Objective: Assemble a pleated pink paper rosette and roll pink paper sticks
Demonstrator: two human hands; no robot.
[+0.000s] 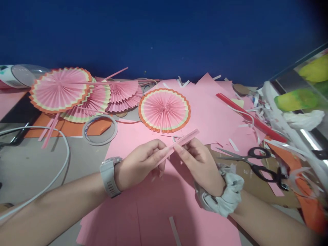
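Note:
Between my two hands, low over the pink paper point(153, 201), is a narrow folded strip of pink paper point(189, 136), tilted up to the right. My left hand point(146, 157) pinches its lower end between thumb and fingers. Thumb and fingers of my right hand point(201, 160) close on it near the middle, and its upper end sticks out past them. Just beyond the hands lies a round pleated paper fan point(165, 109), pink with a pale yellow band and an orange edge. A loose white strip point(175, 230) rests on the pink paper nearer to me.
More pleated fans point(61, 89) overlap at the back left, with pink sticks. A tape roll point(99, 130) and a white cable point(67, 150) lie on the left. At right are black-handled scissors point(253, 162), a red strip point(251, 118) and paper scraps. A blue wall point(164, 37) stands behind.

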